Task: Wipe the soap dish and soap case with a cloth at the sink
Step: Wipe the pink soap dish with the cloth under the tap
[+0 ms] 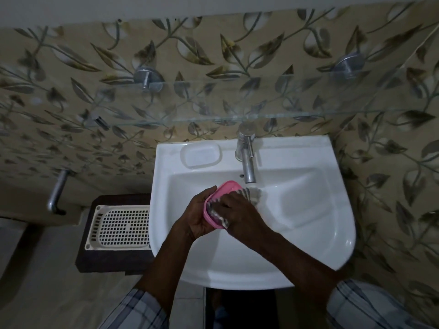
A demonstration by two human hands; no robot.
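Over the white sink [308, 233], my left hand [198, 216] holds a pink soap case [225, 189] tilted on its side. My right hand [240, 210] presses a grey striped cloth [251, 194] into the case's open side; part of the cloth sticks out toward the tap. A translucent white soap dish [201, 155] lies flat on the sink's back ledge, left of the tap, apart from both hands.
A steel tap [247, 157] stands at the back of the sink, its spout just above the cloth. A glass shelf [237, 115] runs along the patterned wall above. Left of the sink, a cream perforated tray [118, 227] rests on a dark stand. A metal handle [57, 191] juts out at left.
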